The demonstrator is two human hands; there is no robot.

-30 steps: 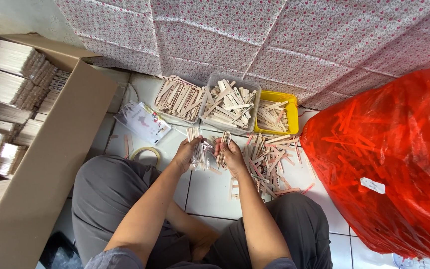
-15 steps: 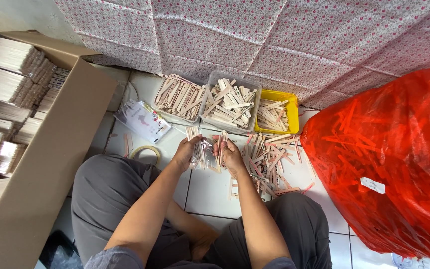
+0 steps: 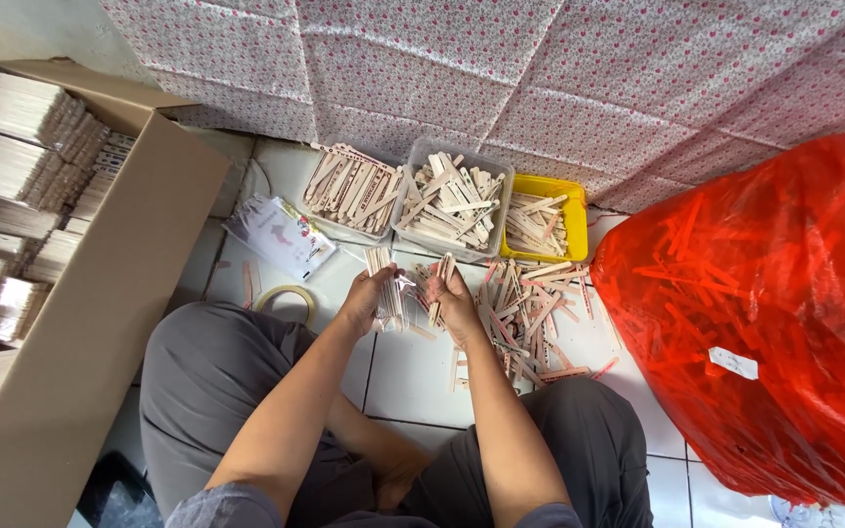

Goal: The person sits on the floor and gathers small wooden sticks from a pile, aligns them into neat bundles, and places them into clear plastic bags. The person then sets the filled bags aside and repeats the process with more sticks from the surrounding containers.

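Bundle of flat wooden sticks (image 3: pixel 384 288) held upright just above the tiled floor (image 3: pixel 413 376), at the centre of the view, between the knees of a seated person. Left hand (image 3: pixel 366 301) wrapped around the bundle from the 9 o'clock side, fingers closed on it, stick ends projecting toward 12 o'clock above the grip. Right hand (image 3: pixel 454 298) just beside it at 3 o'clock, fingers pinched narrowly on a few more sticks (image 3: pixel 441 279), these tilted toward the bundle. Step in hand, as judged: gathering and squaring sticks into a counted handful, partway through. Next move likely to call for sliding the right-hand sticks flush against the bundle while keeping the ends level and the left grip firm. Both forearms angled inward from 6 o'clock, wrists close together, elbows over the thighs. Loose heap of sticks (image 3: pixel 530 313) on the floor at 3 o'clock of the hands. Three trays at 12 o'clock: a clear tray (image 3: pixel 317 207), a second clear tray (image 3: pixel 501 186) and a yellow tray (image 3: pixel 579 210), all holding sticks. Roll of tape (image 3: pixel 286 296) and a printed packet (image 3: pixel 281 235) at 10 o'clock. Cardboard box (image 3: pixel 100 323) of packed stick bundles at 9 o'clock; red plastic bag (image 3: pixel 765 293) of sticks at 3 o'clock.
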